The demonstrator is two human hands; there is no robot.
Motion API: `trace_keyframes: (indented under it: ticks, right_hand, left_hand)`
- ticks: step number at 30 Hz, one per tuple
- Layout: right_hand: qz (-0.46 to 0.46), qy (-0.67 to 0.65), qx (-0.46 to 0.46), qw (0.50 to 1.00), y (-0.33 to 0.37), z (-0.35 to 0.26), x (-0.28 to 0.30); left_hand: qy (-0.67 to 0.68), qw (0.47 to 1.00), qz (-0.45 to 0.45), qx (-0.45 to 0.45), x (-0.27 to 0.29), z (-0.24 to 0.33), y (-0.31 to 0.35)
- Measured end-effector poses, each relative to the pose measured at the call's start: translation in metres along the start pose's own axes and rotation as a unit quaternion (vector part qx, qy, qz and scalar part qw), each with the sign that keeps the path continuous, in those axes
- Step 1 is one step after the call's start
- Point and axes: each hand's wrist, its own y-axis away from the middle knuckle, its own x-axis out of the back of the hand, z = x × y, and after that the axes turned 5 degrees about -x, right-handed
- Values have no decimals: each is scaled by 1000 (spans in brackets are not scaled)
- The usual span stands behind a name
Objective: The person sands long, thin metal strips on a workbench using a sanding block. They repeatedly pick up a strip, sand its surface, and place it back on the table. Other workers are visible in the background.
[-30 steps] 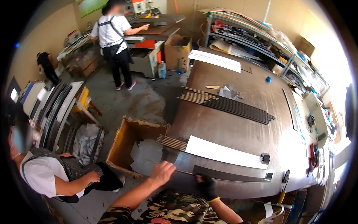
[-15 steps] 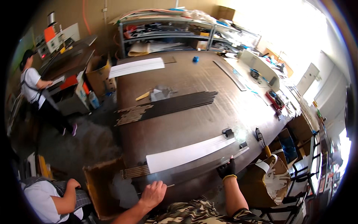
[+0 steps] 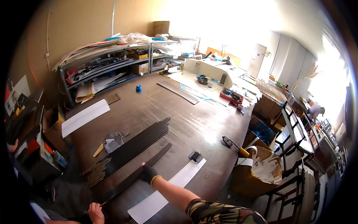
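Observation:
A long dark strip stretches diagonally over the table, beside a stack of similar dark strips with thin brownish rod ends. My right hand, in a black glove with bare fingertips, is closed around the strip's middle. Bare and low at the left, my left hand pinches a thin rod tip at the strip's near end. Under my right forearm lies a long white panel, partly hidden, with small black blocks at its far end.
A yellow-handled scraper and grey scraps lie left of the stack. Farther back are another white panel, a blue roll and a flat metal bar. Right of the table stands a carton of white offcuts. A co-worker's sleeve shows lower left.
The dark strip has gone from the near side of the white panel to beside the dark stack, both my hands moving with it. The view has swung to the right.

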Motion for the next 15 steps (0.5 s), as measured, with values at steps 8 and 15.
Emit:
trace_keyframes:
  ticks: [8, 15]
  right_hand:
    - [121, 402, 165, 892, 176, -17, -31]
    - [200, 780, 432, 407, 253, -55, 56]
  left_hand:
    - [-31, 996, -31, 73, -18, -55, 39]
    - [122, 912, 213, 328, -27, 19, 107]
